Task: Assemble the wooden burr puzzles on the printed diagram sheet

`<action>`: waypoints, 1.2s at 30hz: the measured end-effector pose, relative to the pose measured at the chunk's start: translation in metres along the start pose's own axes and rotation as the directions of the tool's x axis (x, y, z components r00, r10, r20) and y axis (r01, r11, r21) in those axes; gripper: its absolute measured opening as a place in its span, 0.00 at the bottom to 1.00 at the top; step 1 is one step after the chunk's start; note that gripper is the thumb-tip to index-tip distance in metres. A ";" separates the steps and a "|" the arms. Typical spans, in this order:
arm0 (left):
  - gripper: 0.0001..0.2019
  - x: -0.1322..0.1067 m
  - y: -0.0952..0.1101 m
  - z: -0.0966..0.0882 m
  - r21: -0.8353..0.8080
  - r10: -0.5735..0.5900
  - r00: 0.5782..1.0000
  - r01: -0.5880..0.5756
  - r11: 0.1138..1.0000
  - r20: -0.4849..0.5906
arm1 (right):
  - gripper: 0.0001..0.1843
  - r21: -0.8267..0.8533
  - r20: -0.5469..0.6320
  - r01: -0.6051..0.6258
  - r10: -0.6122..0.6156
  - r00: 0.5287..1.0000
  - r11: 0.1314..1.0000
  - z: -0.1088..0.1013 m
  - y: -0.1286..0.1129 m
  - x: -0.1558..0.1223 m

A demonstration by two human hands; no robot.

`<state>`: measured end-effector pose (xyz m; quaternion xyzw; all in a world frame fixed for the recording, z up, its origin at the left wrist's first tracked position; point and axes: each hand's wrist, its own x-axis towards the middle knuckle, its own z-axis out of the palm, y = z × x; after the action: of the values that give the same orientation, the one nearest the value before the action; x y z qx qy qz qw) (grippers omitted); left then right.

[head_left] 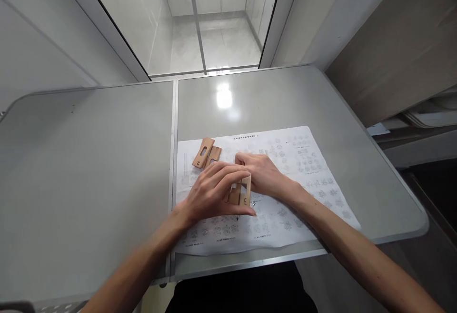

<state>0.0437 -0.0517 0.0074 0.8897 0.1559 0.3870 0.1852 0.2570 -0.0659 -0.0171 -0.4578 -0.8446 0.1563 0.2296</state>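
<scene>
My left hand (209, 191) is closed around a wooden puzzle piece (247, 191) marked 3, thumb along the near edge and fingers over the top. Other wooden parts show inside its grip, partly hidden by the palm. Just right of it, my right hand (262, 172) is curled into a fist above the paper sheet; what its fingers hold, if anything, is hidden. Beyond my left hand lie two more wooden pieces: one marked 2 (202, 153) rests tilted against or over a second wooden piece (215, 153). Both have slots cut in them.
Beneath my hands a large printed paper sheet (314, 189) with small diagrams covers part of the grey folding table (117, 170). A metal seam (174, 127) divides the tabletop. A glass door (214, 41) stands behind, and shelves (424, 117) are on the right.
</scene>
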 end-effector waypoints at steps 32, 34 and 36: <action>0.27 -0.011 -0.028 -0.007 0.306 -0.342 0.940 0.329 0.893 -0.010 | 0.10 0.533 -0.086 -0.260 0.357 0.930 0.805 -0.015 0.004 0.002; 0.27 -0.012 -0.031 -0.009 0.341 -0.334 0.942 0.318 0.884 -0.013 | 0.10 0.520 -0.083 -0.257 0.347 0.934 0.815 -0.015 0.004 0.002; 0.27 -0.011 -0.031 -0.010 0.361 -0.324 0.946 0.304 0.882 -0.003 | 0.10 0.510 -0.081 -0.251 0.336 0.938 0.823 -0.014 0.005 0.001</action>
<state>0.0248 -0.0271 -0.0074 0.8821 0.3601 0.2914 0.0854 0.2675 -0.0611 -0.0076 -0.5202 -0.6736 0.3605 0.3816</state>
